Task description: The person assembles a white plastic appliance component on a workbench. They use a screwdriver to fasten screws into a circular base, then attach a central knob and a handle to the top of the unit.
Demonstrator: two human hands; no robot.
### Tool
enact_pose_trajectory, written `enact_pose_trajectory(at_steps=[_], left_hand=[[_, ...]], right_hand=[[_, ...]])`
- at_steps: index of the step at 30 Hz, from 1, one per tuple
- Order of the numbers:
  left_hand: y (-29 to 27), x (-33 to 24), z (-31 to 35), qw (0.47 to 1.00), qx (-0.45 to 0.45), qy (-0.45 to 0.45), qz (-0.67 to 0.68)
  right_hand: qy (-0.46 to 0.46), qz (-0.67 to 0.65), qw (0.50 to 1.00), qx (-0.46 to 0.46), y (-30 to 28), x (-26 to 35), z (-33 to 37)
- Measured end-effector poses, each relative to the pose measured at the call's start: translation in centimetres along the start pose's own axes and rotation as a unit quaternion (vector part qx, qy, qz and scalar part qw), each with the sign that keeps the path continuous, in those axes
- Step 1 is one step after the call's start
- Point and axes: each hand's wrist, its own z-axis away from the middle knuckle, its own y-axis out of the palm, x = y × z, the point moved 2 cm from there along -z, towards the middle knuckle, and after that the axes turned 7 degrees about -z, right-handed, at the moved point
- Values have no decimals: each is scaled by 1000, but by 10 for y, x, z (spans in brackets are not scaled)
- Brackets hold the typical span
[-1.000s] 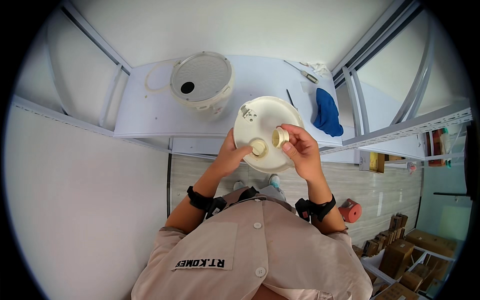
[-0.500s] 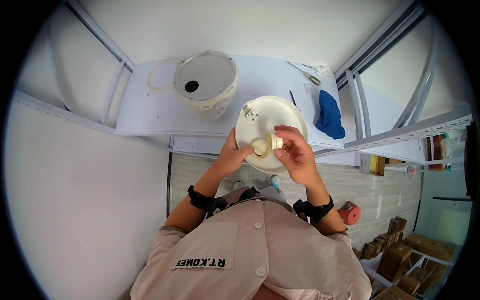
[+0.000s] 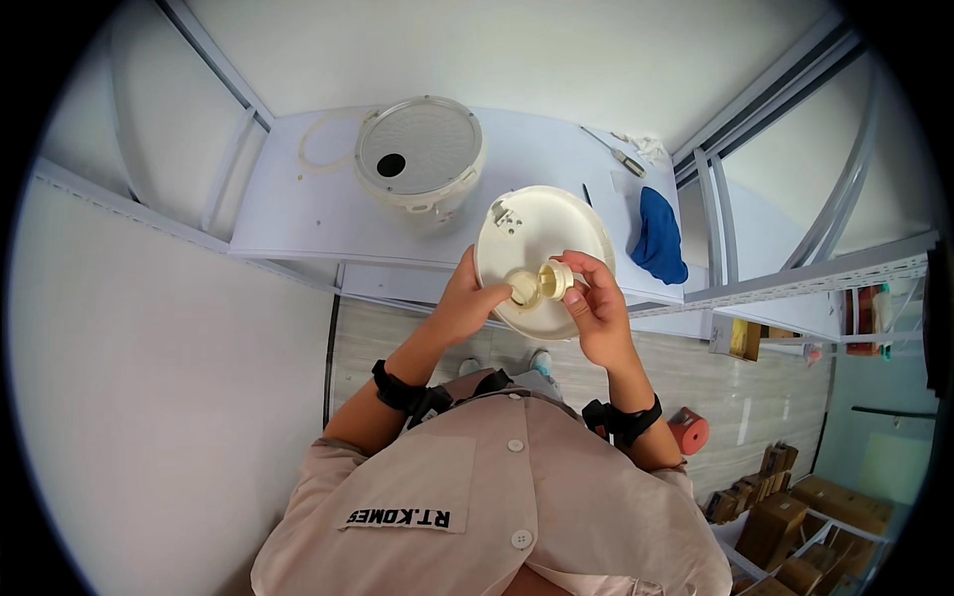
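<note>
A round white plastic lid (image 3: 552, 221) is tilted up in front of me, just off the bench's near edge. My left hand (image 3: 471, 298) grips its left rim, the thumb on the face beside a round cream fitting (image 3: 524, 286). Between the thumb and fingers of my right hand (image 3: 598, 310) is a short cream ring-shaped cap (image 3: 556, 279), held right next to that fitting; whether the two touch I cannot tell. A metal bracket (image 3: 507, 219) sits at the lid's upper left. Behind stands a white round tub (image 3: 422, 149) with a grey top and a black hole.
On the white bench (image 3: 298, 214) lie a screwdriver (image 3: 628, 162), a thin dark tool (image 3: 586, 195), a blue cloth (image 3: 658, 238) and a pale ring (image 3: 323, 144). Shelf uprights flank it. A red roll (image 3: 690, 432) and cardboard boxes (image 3: 775, 531) are at the lower right.
My right hand has turned the cream cap, so its open side faces up more, and shifted it slightly right. The left hand keeps its hold on the lid. The view has shifted a little.
</note>
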Motion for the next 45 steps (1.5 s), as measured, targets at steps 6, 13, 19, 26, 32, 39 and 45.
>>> enact_pose_trajectory(at_steps=[6, 13, 19, 26, 32, 39, 45], left_hand=[[4, -11, 3, 1000, -12, 2, 10], [6, -15, 3, 1000, -8, -12, 23], [5, -11, 0, 999, -4, -9, 30], [1, -3, -4, 1000, 3, -7, 19], [2, -2, -5, 1000, 8, 25, 14], [4, -10, 0, 1000, -3, 15, 15], [5, -11, 0, 1000, -3, 21, 9]], right_hand=[[25, -36, 999, -6, -4, -2, 0], [49, -126, 991, -13, -5, -3, 0], [60, -133, 989, -11, -10, -6, 0], [61, -158, 985, -15, -8, -4, 0], [18, -124, 992, -1, -9, -4, 0], [17, -138, 990, -1, -6, 3, -1], [-17, -127, 992, -2, -7, 0, -1]])
